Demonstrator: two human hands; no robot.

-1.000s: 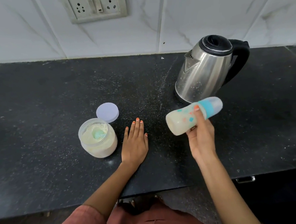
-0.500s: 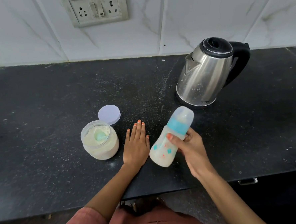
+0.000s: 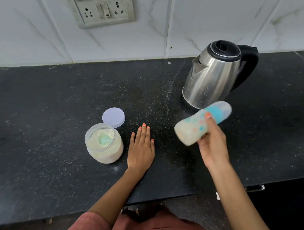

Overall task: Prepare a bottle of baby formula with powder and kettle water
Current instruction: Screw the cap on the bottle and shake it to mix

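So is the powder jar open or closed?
Open: its lid lies on the counter behind the jar, and powder shows inside.

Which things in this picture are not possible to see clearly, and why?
Head view:
- baby bottle: motion blur hides its markings and fill level.
- kettle: closed lid hides any water.
- scoop in the powder jar: mostly buried in powder.
- socket panel: top cut by the frame edge.

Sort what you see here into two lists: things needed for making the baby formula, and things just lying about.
Job: baby bottle, tilted in the right hand; open powder jar with scoop inside; jar lid beside it; electric kettle.
Just there: wall socket panel; white specks on the countertop; left hand resting flat.
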